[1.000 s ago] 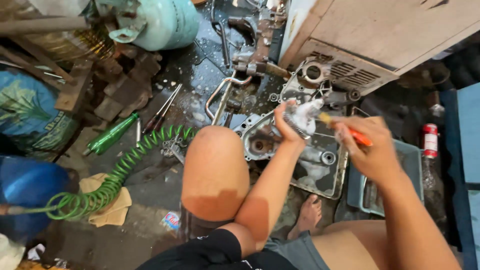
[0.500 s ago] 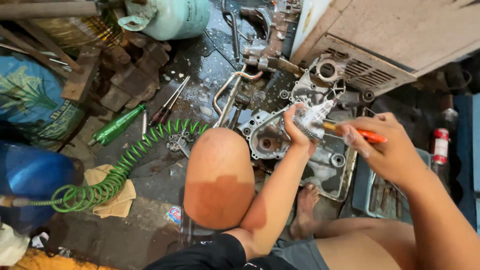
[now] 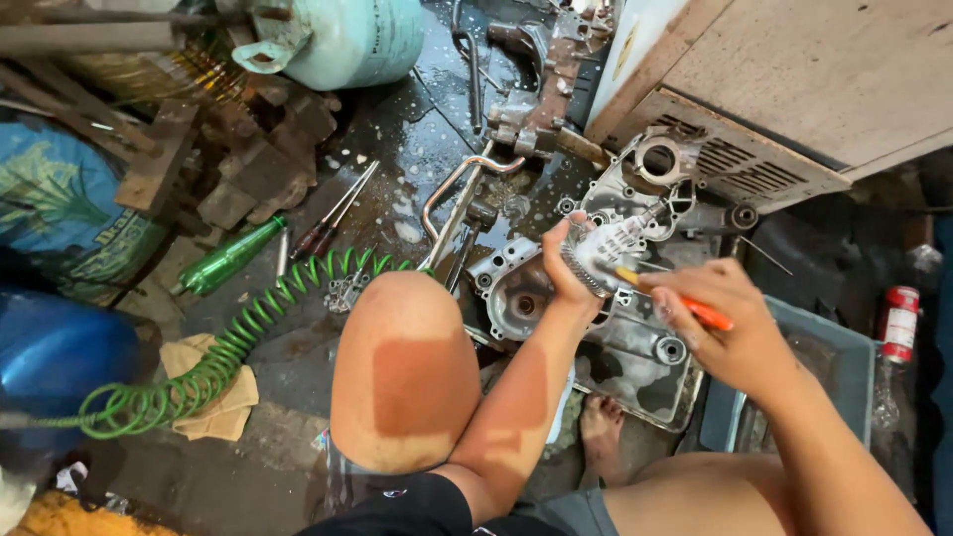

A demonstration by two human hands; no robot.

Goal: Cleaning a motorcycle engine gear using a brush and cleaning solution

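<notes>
Metal gear (image 3: 608, 248) held over casing (image 3: 635, 347)

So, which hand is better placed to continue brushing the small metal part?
The right hand: it holds the orange-handled brush with its tip at the metal part, which the left hand grips.

The left hand (image 3: 568, 266) and the right hand (image 3: 730, 323) meet above the grey engine case (image 3: 635, 347), so the space directly over it is taken. The raised knee (image 3: 402, 372) blocks the way from the left side. A grey tray (image 3: 844, 357) lies just right of the case, and the big box with vent slots (image 3: 784, 99) closes the far right side. The wet floor (image 3: 397, 159) between the case and the wood pieces (image 3: 248, 169) has some free room, but screwdrivers (image 3: 333, 213), a bent metal bar (image 3: 452, 203), a green bottle (image 3: 230, 256) and a green coiled hose (image 3: 238, 337) lie across it. The pale gas cylinder (image 3: 342, 35) stands at the far edge.
</notes>
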